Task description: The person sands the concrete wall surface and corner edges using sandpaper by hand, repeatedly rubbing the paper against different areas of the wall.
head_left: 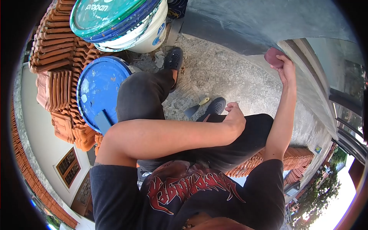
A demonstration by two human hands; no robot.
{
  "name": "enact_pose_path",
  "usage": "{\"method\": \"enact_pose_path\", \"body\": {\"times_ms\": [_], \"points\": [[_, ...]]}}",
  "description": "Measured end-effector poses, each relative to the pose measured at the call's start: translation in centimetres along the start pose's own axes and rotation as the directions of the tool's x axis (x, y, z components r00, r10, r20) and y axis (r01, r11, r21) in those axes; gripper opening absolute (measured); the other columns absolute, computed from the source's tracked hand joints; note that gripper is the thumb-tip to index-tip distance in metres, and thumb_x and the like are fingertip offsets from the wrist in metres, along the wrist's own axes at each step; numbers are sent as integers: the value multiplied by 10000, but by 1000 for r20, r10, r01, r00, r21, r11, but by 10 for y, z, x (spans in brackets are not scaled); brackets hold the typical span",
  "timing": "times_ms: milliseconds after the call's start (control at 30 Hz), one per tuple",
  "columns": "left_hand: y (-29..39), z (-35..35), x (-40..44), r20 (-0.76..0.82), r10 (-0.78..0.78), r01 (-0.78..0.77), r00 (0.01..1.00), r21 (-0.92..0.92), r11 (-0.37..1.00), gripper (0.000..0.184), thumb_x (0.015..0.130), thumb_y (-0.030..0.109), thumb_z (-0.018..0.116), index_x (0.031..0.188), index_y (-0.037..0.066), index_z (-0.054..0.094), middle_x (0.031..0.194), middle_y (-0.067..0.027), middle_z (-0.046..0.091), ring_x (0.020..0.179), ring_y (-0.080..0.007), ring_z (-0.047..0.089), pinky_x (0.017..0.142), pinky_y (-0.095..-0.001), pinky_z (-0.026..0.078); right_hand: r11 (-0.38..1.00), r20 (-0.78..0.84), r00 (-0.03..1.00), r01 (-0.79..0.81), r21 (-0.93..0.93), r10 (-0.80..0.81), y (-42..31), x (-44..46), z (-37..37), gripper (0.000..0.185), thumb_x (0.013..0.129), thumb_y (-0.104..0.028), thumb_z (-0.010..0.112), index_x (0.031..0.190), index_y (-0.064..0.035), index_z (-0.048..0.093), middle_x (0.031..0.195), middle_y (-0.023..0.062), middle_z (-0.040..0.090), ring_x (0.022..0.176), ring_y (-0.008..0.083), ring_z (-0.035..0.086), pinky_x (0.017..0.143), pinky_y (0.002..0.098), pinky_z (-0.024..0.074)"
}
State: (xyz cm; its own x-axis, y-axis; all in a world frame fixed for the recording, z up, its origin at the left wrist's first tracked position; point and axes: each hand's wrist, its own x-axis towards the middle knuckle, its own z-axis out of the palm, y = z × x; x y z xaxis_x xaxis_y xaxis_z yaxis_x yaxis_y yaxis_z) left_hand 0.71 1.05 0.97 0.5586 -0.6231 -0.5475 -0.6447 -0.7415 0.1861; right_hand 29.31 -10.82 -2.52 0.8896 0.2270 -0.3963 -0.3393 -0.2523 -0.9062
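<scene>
My right hand is closed around a dark red pad, which it holds against the lower edge of a grey wall. My left hand hangs over my bent knee, its fingers curled and nothing visible in them. On the rough concrete floor, beside my shoe, lies a scraper with a yellowish handle.
At the left stand a blue-lidded bucket with a phone on it, and a white bucket under a green lid. Roof tiles are stacked beyond. A ledge runs along the right.
</scene>
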Motion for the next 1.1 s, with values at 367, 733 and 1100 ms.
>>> {"method": "enact_pose_path", "body": {"times_ms": [367, 733, 1100], "points": [[-1, 0, 2, 5, -10, 9, 1000, 15, 1000, 324, 890, 193, 673, 1173, 62, 762, 1182, -182, 714, 1080, -330, 672, 927, -517, 462, 1000, 15, 1000, -23, -18, 23, -1, 2, -1, 292, 943, -70, 625, 1184, 95, 624, 1142, 195, 681, 986, 309, 697, 831, 495, 593], [-2, 3, 7, 15, -6, 6, 1000, -5, 1000, 351, 877, 224, 699, 1183, 64, 760, 1186, -175, 719, 1086, -333, 673, 931, -510, 461, 997, 14, 999, -41, -70, 42, 13, 17, -5, 333, 948, -57, 609, 1216, 140, 586, 1135, 214, 651, 970, 308, 685, 796, 458, 632], [9, 19, 20, -3, -11, 11, 1000, -4, 1000, 316, 871, 216, 699, 1140, 70, 778, 1152, -163, 733, 1047, -328, 684, 917, -494, 466, 995, 2, 997, -71, -66, 71, 22, 22, 7, 308, 956, -76, 611, 1212, 96, 605, 1165, 202, 655, 1004, 297, 682, 785, 454, 630]]}}
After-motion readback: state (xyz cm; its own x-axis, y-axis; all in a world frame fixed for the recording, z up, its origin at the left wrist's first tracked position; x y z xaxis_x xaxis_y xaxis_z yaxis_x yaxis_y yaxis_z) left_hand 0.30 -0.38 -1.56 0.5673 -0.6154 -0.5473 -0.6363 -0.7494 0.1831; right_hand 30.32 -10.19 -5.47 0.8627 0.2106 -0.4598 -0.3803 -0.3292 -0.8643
